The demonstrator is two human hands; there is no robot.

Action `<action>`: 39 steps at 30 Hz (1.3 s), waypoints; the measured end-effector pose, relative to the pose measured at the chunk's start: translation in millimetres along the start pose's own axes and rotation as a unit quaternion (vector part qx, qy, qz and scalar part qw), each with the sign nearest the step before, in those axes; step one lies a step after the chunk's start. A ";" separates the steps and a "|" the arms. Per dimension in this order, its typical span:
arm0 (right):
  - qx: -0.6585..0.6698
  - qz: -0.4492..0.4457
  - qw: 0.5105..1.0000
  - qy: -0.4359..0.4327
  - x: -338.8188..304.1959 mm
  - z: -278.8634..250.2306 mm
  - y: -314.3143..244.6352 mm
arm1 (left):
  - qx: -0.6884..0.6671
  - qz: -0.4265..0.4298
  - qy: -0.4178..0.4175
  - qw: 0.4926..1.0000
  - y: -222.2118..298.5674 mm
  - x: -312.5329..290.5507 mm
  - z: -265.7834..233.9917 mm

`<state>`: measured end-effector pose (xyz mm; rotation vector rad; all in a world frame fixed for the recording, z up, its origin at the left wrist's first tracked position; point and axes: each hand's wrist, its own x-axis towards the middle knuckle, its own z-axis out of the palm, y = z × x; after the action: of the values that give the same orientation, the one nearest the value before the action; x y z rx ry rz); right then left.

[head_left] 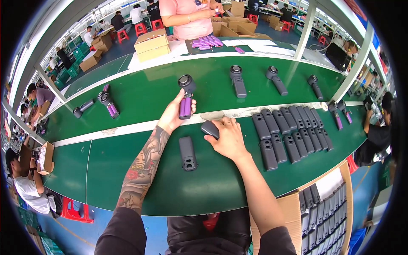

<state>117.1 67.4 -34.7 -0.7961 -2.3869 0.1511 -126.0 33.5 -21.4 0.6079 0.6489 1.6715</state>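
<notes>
My left hand (173,112) is closed around a small handheld fan (185,81), held upright over the pale strip that crosses the bench. The fan has a dark round head, and purple battery cells show bare where its handle is. In my right hand (229,138) is a dark grey handle shell (210,129), gripped between thumb and fingers just above the green surface. Another handle shell (187,153) lies on the bench between my forearms, its end with small openings toward me. The inside of the shell in my right hand is hidden.
Rows of grey handle shells (267,155) lie to my right. Below them, a cardboard box (348,191) holds many more. Fans (238,83) are spread along the far green strip, some with purple cells showing. Across it stands a person in pink (182,25) beside piled purple cells (206,42).
</notes>
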 end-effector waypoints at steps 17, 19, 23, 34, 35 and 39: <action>0.798 0.288 0.527 0.042 14.1 -32.4 21.1 | 0.175 0.034 0.102 0.979 -40.7 -23.8 44.5; 0.836 0.276 0.472 0.042 15.7 -29.4 22.5 | 0.172 0.038 0.103 0.979 -49.0 -25.2 47.8; 0.790 0.273 0.548 0.033 19.0 -35.0 25.2 | 0.078 0.025 0.077 0.994 -53.8 -18.1 61.5; 0.282 0.042 0.950 0.129 13.0 -3.5 -1.9 | 0.054 -0.003 0.009 0.999 -65.3 -23.5 54.5; 0.282 0.043 0.950 0.126 11.4 -2.3 -4.1 | 0.052 -0.003 0.011 0.999 -65.5 -24.9 58.3; 0.208 0.019 0.967 0.147 9.1 -0.7 -10.6 | 0.126 0.044 -0.014 0.991 -60.8 -28.3 76.6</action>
<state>106.3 64.0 -26.4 -0.6129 -1.9655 0.4967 -25.2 22.8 -11.1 0.8501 0.8312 1.6706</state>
